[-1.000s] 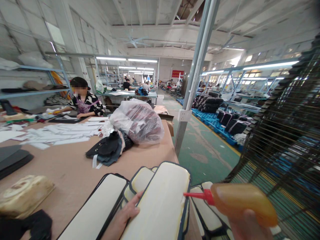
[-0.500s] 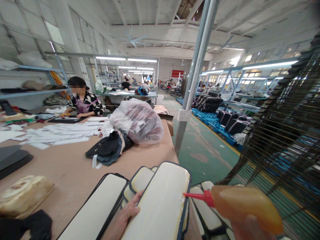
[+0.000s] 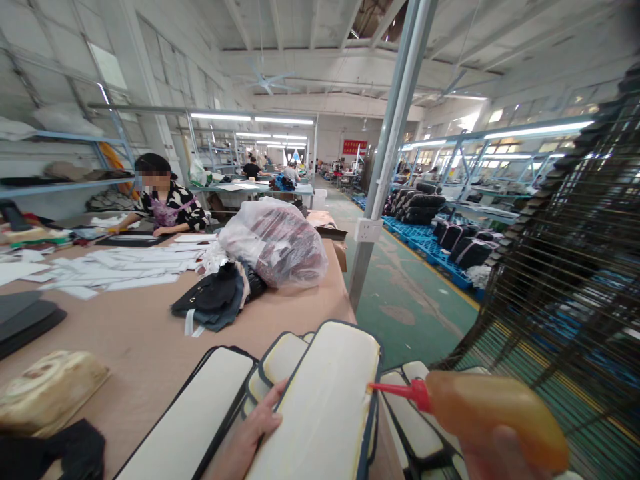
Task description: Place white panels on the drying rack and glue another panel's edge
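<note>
A long cream panel with a dark rim [image 3: 320,407] lies tilted at the bottom centre. My left hand [image 3: 253,430] grips its left edge, thumb on the face and fingers along the side. In my right hand [image 3: 500,453] is an amber squeeze bottle [image 3: 495,407], held on its side. Its red nozzle [image 3: 405,392] points left, and the tip touches the panel's right edge, where a yellowish line of glue shows. Similar panels [image 3: 285,357] are stacked behind and beneath, and another pale panel [image 3: 200,413] lies to the left.
A brown-topped table [image 3: 145,320] carries a plastic-wrapped bundle [image 3: 275,243], dark fabric pieces [image 3: 215,293], white strips [image 3: 125,267] and a yellowed block [image 3: 50,390]. A person [image 3: 167,200] works at its far left. A metal post [image 3: 385,153] rises beyond; a wire rack [image 3: 565,267] stands right.
The panel's top end and the bottle have shifted very slightly, the nozzle tip a little higher along the right edge. The person across the table has moved a hand to the left.
</note>
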{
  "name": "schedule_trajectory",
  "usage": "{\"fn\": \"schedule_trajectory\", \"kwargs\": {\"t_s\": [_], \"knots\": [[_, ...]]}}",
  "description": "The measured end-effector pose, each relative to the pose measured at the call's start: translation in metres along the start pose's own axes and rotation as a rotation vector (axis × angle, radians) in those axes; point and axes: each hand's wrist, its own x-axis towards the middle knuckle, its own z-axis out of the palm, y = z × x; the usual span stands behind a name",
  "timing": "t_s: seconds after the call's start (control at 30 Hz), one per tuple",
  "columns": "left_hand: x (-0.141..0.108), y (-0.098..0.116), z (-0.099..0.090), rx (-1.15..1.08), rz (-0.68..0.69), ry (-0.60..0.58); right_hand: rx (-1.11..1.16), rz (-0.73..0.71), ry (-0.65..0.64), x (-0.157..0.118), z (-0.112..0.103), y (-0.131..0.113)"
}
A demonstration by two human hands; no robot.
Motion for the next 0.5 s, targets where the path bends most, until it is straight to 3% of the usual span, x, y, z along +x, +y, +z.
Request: {"fn": "schedule_trajectory", "kwargs": {"t_s": [0.1,0.27,0.5], "knots": [[0.003,-0.001,0.0,0.045,0.026,0.006,0.02,0.003,-0.056,-0.002,0.008,-0.003],[0.005,0.003,0.003,-0.019,0.04,0.009,-0.064,0.013,-0.037,-0.011,0.017,-0.003],[-0.002,0.007,0.012,-0.051,0.055,0.026,0.044,0.07,-0.043,-0.003,0.02,-0.004]]}}
